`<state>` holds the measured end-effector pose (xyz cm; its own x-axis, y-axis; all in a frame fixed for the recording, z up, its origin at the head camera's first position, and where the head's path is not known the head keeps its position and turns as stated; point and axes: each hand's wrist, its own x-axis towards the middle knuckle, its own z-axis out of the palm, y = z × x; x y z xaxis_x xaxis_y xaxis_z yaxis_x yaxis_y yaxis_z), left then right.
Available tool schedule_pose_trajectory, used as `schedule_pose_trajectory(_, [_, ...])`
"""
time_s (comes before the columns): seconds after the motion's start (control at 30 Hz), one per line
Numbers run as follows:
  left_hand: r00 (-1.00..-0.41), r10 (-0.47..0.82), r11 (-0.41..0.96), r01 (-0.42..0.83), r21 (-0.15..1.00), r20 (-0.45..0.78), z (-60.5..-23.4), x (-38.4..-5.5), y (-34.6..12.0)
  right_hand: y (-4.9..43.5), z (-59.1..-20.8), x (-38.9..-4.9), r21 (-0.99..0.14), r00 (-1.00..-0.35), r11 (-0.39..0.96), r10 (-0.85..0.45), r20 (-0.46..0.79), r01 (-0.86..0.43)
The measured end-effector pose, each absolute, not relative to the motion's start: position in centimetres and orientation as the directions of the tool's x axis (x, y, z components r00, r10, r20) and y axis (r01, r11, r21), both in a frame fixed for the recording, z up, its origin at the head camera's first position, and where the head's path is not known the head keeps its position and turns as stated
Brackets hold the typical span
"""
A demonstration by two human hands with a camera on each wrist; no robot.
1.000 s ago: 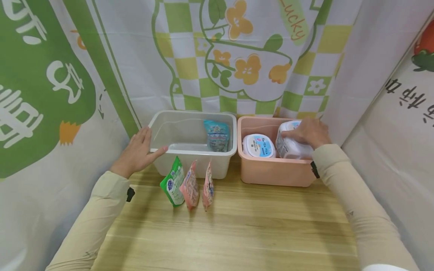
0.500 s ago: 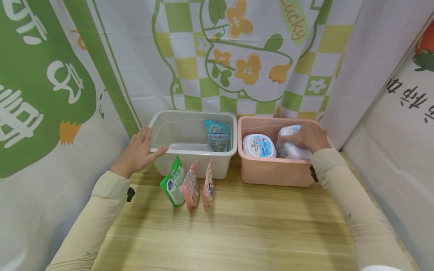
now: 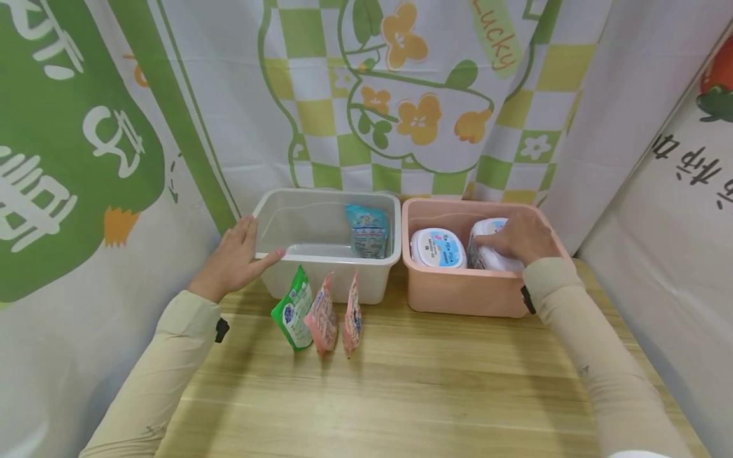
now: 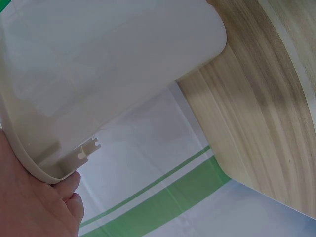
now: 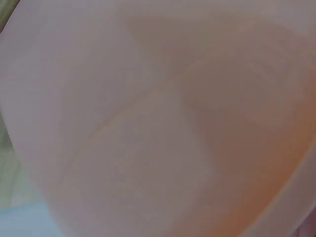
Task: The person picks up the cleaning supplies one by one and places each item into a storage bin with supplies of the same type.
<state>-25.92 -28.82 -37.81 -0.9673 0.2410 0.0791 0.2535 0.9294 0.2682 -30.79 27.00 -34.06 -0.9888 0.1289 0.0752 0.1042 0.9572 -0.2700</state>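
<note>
One right hand gripping a white tub inside the pink bin, far fingers hidden. Probably stiff and slick, so I'd hold its sides. Left hand rests, fingers out, on the grey bin rim.

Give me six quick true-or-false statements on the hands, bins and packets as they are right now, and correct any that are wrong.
1. The right hand grips a white tub in the pink bin. True.
2. Both hands are in the pink bin. False: the left hand is at the rim of the gray bin.
3. A green packet and two pink packets stand in front of the gray bin. True.
4. The gray bin holds nothing. False: a blue packet is inside it.
5. The two bins are side by side. True.
6. Only one tub shows in the pink bin. False: a second tub sits left of the gripped one.
</note>
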Motion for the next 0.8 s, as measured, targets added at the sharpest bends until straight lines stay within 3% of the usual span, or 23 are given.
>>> schedule_pose_trajectory(0.33, [-0.966, 0.243, 0.929, 0.259, 0.265, 0.092, -38.0, -26.0, -28.9, 29.2, -36.7, -32.3, -0.279, -0.988, 0.960, 0.022, 0.153, -0.022])
schedule_pose_trajectory(0.43, [-0.966, 0.243, 0.928, 0.257, 0.271, 0.086, -38.0, -26.0, -28.9, 30.7, -38.3, -33.3, -0.145, -0.942, 0.973, -0.127, 0.312, -0.180])
schedule_pose_trajectory(0.5, [-0.966, 0.243, 0.927, 0.257, 0.274, 0.083, -38.0, -25.9, -28.9, 31.5, -39.2, -33.8, -0.009, -0.862, 0.952, -0.273, 0.426, -0.306])
schedule_pose_trajectory(0.6, [-0.967, 0.242, 0.926, 0.256, 0.278, 0.083, -38.0, -25.9, -28.9, 32.2, -39.7, -34.2, 0.074, -0.798, 0.925, -0.360, 0.483, -0.372])
schedule_pose_trajectory(0.63, [-0.967, 0.242, 0.926, 0.256, 0.278, 0.085, -37.9, -25.9, -28.8, 32.2, -39.7, -34.1, 0.079, -0.799, 0.920, -0.373, 0.473, -0.383])
schedule_pose_trajectory(0.7, [-0.966, 0.242, 0.925, 0.257, 0.279, 0.088, -37.9, -25.9, -28.8, 32.0, -39.4, -33.5, -0.044, -0.876, 0.934, -0.314, 0.366, -0.354])
schedule_pose_trajectory(0.8, [-0.965, 0.244, 0.925, 0.262, 0.275, 0.097, -37.9, -25.9, -28.8, 31.2, -38.6, -32.6, -0.061, -0.943, 0.964, -0.240, 0.232, -0.260])
